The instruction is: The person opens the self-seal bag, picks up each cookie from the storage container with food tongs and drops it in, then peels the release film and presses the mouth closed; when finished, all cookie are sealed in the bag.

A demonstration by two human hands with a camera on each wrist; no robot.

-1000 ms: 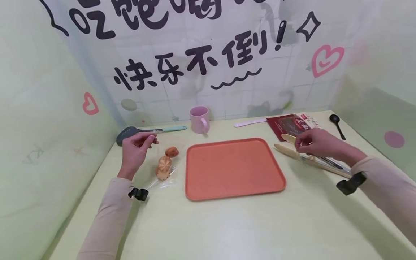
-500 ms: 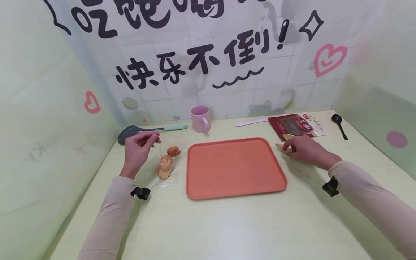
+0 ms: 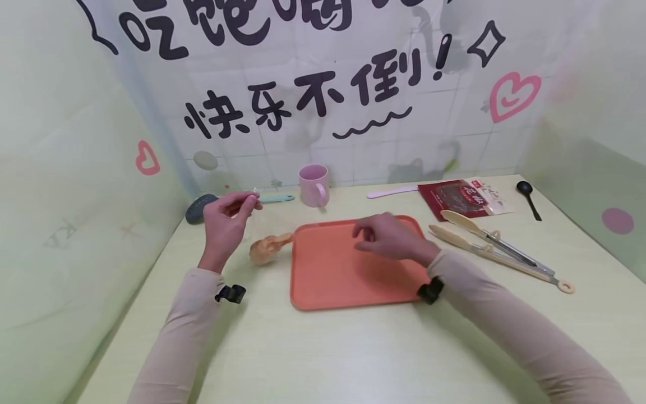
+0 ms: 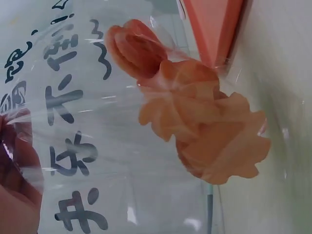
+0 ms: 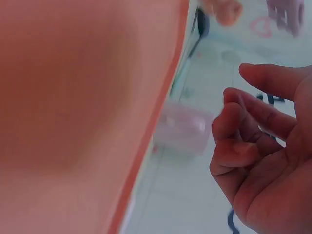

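Observation:
My left hand (image 3: 224, 230) pinches the top of a clear plastic bag (image 4: 131, 165) left of the tray. Inside hang orange-brown biscuits (image 4: 214, 131) with scalloped edges, beside a rounder, grooved one (image 4: 134, 48). In the head view these biscuits (image 3: 262, 251) overlap the table just beyond the tray's left edge. My right hand (image 3: 391, 238) is above the orange tray (image 3: 323, 286), its fingers loosely bent and holding nothing. The right wrist view shows a gap between thumb and index finger (image 5: 273, 80).
Wooden-tipped tongs (image 3: 497, 252) lie right of the tray. Behind it are a pink mug (image 3: 309, 188), a pink-handled utensil (image 3: 391, 192) and a red packet (image 3: 449, 199). A black spoon (image 3: 527, 199) lies far right; a grey ladle-like utensil with a teal handle (image 3: 277, 198) lies back left.
My right hand has left the tongs and moved left over the tray. The left hand has shifted slightly right, and the bag of biscuits has turned and swung toward the tray.

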